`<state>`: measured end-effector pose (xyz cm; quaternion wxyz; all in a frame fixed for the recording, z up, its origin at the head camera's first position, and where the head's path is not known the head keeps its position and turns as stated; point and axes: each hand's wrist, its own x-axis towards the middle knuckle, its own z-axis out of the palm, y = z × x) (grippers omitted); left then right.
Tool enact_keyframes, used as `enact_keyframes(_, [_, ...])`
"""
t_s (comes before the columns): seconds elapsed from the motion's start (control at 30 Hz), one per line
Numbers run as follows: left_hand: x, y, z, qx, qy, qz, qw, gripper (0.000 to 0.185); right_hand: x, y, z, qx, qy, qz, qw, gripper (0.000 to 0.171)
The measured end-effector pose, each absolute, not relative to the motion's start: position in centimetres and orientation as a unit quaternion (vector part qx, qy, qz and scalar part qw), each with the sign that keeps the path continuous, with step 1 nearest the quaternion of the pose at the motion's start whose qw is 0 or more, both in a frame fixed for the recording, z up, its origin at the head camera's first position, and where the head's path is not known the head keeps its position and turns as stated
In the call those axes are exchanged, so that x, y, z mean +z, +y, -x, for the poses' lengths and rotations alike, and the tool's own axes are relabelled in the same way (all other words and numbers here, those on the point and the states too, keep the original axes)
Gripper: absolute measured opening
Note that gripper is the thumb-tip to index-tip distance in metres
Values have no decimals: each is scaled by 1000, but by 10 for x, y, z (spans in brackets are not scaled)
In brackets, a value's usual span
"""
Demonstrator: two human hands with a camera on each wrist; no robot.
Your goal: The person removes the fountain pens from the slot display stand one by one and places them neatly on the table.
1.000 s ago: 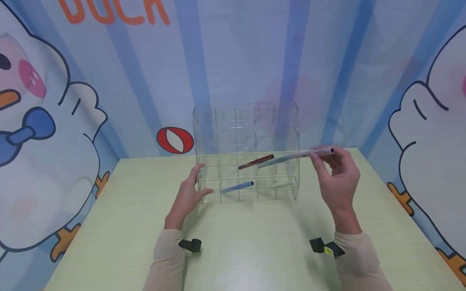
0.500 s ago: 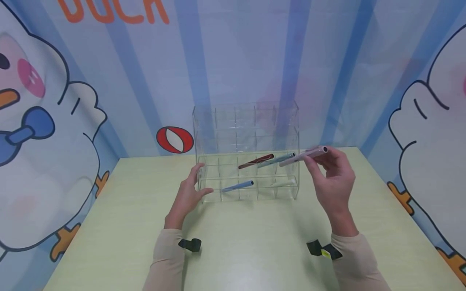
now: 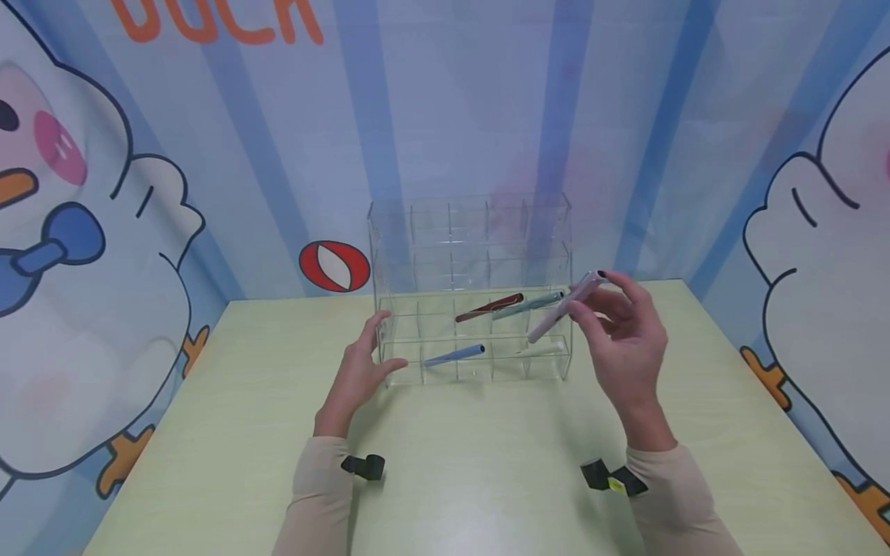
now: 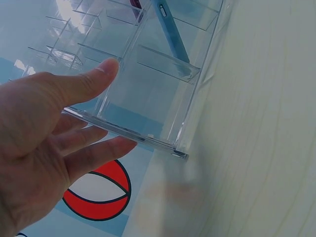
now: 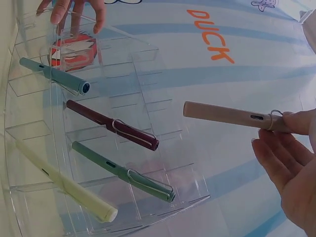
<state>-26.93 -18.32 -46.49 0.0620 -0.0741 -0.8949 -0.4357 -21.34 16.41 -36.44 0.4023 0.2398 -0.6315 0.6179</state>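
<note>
The work in hand looks like slotting a pale pink pen with a wire clip [image 3: 565, 306] into the clear acrylic rack of small compartments [image 3: 473, 232] that stands on the pale green table [image 3: 208, 432]; by my judgement the pen is at the aiming stage, held in the air just in front of the rack's right end and not yet inside any cell. The right hand [image 3: 622, 347] pinches the pen near its upper, clip end between thumb and fingertips, the other fingers loosely spread, with the pen tilted so its lower tip points down-left toward the rack's lower right cells. The next move seems to call for lining that tip up with a free cell and sliding it in along the slope. The left hand [image 3: 358, 371] braces the rack's left end, fingers straight against the side wall and thumb laid on the front edge, gripping nothing. Already lodged in cells are a dark red pen [image 3: 490, 307], a teal pen [image 3: 528, 305], a blue pen [image 3: 455, 356] and a pale yellow pen [image 5: 64, 185].
</note>
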Motion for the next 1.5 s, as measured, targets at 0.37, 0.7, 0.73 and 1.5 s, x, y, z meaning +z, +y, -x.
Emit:
enact_keyframes(0.37, [-465, -183, 270, -438, -895, 68, 56, 91, -367, 159, 212, 654, -618, -266, 346, 51])
enact_keyframes(0.7, [-465, -183, 271, -439, -894, 65, 53, 91, -369, 157, 212, 650, -640, -267, 311, 53])
enact_keyframes(0.73, [-465, -183, 271, -440, -894, 65, 53, 91, -369, 156, 212, 649, -644, -265, 306, 53])
enact_keyframes(1.5, [-465, -184, 270, -445, -892, 62, 46, 89, -381, 139, 214, 647, -688, -245, 219, 54])
